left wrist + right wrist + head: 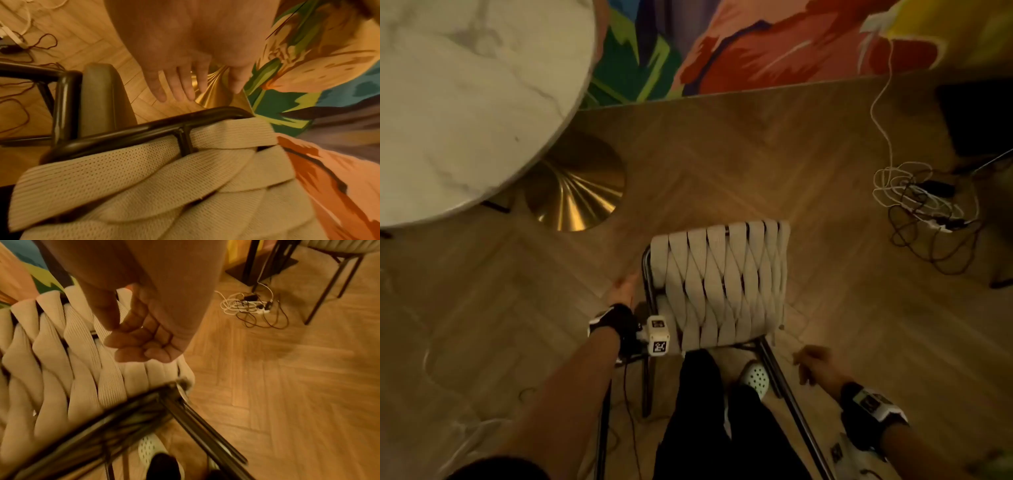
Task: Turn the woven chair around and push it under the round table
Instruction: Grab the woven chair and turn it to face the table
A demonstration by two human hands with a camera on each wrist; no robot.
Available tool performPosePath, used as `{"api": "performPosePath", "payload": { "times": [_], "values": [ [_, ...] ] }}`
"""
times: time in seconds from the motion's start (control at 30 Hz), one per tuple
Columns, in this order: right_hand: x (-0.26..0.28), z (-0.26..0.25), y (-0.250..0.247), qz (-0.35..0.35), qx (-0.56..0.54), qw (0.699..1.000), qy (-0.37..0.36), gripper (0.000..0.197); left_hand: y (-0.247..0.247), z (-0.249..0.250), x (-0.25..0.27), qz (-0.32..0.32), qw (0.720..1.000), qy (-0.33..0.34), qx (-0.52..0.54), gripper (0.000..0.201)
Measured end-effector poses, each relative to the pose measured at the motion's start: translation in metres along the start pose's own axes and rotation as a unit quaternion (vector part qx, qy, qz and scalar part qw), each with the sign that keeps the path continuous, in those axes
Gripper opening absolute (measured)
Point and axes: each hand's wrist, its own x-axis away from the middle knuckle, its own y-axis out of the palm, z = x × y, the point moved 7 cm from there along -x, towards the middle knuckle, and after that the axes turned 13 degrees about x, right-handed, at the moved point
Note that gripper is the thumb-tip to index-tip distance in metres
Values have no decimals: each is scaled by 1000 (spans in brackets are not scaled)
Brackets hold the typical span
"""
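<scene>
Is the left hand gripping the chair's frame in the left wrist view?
No. The left hand hovers with straight, spread fingers above the woven chair, clear of its dark frame.

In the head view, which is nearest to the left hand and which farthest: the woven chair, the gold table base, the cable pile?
From the left hand:
1. Woven chair, just to its right.
2. Gold table base, ahead, under the round table.
3. Cable pile, far right.

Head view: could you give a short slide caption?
Both hands hover beside beige woven chair, near round marble table.
</scene>
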Motion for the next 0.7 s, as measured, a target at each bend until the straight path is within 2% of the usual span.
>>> {"api": "performPosePath", "payload": {
  "times": [0.07, 0.13, 0.2, 0.27, 0.33, 0.4, 0.47, 0.5, 0.6, 0.7],
  "values": [
    [-38, -40, -14, 44, 30, 998, -31, 25, 14, -12, -11, -58, 996, -57, 38, 33],
    [-76, -100, -32, 83, 43, 994, -60, 22, 21, -28, -27, -91, 991, -79, 65, 34],
    [-112, -168, -51, 132, 44, 984, -114, 21, 20, -40, -42, -85, 988, -90, 96, 40],
    [-138, -215, -67, 185, 37, 971, -147, 17, 16, -56, -67, -68, 987, -92, 116, 54],
    [-168, -247, -72, 199, 82, 965, -147, 33, 17, -63, -80, -78, 980, -107, 150, 59],
    [-198, -258, -58, 150, 219, 956, -125, 46, 21, -64, -80, -89, 978, -108, 155, 57],
    [-213, -253, -42, 117, 383, 911, -101, 55, 27, -65, -75, -122, 975, -105, 152, 56],
    [-218, -251, -39, 125, 422, 892, -103, 55, 29, -65, -72, -134, 974, -99, 153, 54],
    [-215, -255, -37, 146, 442, 878, -108, 56, 33, -61, -62, -145, 973, -94, 154, 57],
    [-195, -258, -38, 159, 460, 865, -118, 56, 25, -61, -49, -127, 974, -88, 166, 82]
  ]
}}
